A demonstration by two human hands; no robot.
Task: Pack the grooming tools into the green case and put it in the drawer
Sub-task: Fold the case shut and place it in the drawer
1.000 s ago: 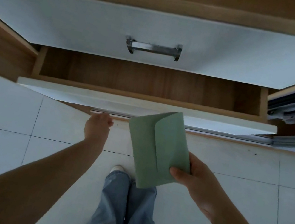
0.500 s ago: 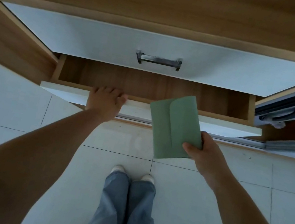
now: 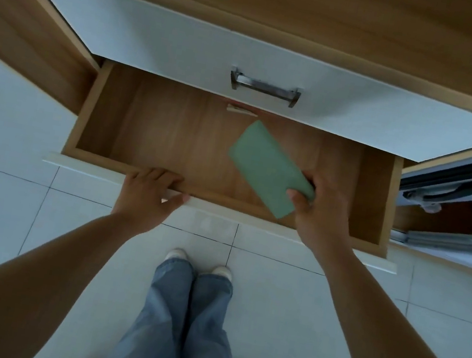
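Green case [image 3: 268, 168] in right hand [image 3: 318, 212] grip, over open drawer [image 3: 173, 133]; left hand [image 3: 148, 195] clasps front edge.

The drawer [image 3: 154, 133] stands pulled out below a shut drawer front with a handle [image 3: 264, 90] at its middle. The left hand [image 3: 148, 195] rests on the open drawer's front edge, left of centre, fingers over the rim. The right hand [image 3: 320, 212] reaches in over the same edge further right and holds the near end of the case [image 3: 268, 167], which lies slanted inside the drawer, right of centre, far end toward the back. A small flat thing [image 3: 241, 111] lies at the drawer's back, just under the handle. Two feet [image 3: 201, 262] stand on the floor [image 3: 0, 219] before the drawer, between the arms.
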